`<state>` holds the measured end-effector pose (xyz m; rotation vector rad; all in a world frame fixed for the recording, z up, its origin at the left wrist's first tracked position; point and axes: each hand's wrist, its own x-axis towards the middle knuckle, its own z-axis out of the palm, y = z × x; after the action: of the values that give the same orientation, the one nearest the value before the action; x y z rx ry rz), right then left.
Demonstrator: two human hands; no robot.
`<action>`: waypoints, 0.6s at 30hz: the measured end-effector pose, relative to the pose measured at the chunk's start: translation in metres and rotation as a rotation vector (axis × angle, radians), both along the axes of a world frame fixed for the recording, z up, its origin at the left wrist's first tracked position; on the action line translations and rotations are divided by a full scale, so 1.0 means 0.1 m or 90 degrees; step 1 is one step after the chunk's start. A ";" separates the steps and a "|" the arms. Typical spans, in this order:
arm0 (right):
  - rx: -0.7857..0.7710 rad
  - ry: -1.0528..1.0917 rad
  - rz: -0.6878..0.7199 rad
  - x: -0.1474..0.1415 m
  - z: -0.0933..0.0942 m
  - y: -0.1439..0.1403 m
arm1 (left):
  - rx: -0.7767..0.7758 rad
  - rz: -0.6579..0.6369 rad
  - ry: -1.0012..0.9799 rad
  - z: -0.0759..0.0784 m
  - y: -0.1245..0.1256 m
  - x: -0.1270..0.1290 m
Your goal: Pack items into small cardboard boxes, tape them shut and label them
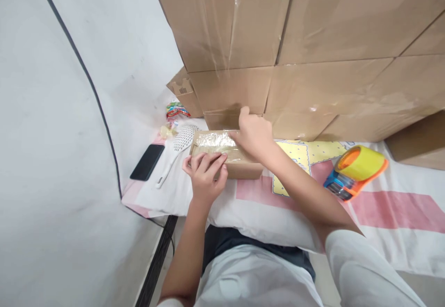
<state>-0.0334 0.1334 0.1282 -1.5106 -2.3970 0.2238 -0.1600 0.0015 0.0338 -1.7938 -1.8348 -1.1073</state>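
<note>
The person is pressing clear tape down on a small cardboard box (225, 156), which is lying on the desk (382, 214) covered with a white and pink cloth, just in front of a wall of large taped cartons (313, 43). The left hand (205, 170) is resting on the near edge of the box, its fingers (213, 161) stretched flat on the tape and grasping nothing. The right hand (253, 133) is lying on the far right part of the top, fingers loosely curled and pushing down, also holding nothing.

To do this step well, I think the left hand should be keeping the box from sliding while the right one is rubbing along the strip, so that no bubbles or wrinkles are remaining; the tape already looks a little creased. The edges and corners are needing firm pressure too.

The tape dispenser (356, 170) is lying well apart on the right. A white slotted spoon (177, 147) and a dark phone (148, 161) are lying to the left of the box.
</note>
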 end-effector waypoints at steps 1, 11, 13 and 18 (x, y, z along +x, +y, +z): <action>0.013 0.014 0.004 0.01 0.00 0.03 | -0.001 0.000 0.000 0.00 -0.01 0.00; -0.162 -0.033 0.130 -0.05 -0.06 0.14 | -0.002 -0.027 0.018 -0.03 -0.07 0.01; -0.137 -0.014 0.110 -0.06 -0.07 0.14 | 0.020 -0.023 0.019 -0.04 -0.07 0.02; 0.042 0.148 0.066 0.20 -0.03 0.08 | 0.098 0.022 0.033 -0.12 -0.16 0.04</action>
<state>-0.0133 0.1417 0.1249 -1.2584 -2.2754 0.3219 -0.1559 -0.0145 0.0220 -1.6819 -1.6955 -1.1454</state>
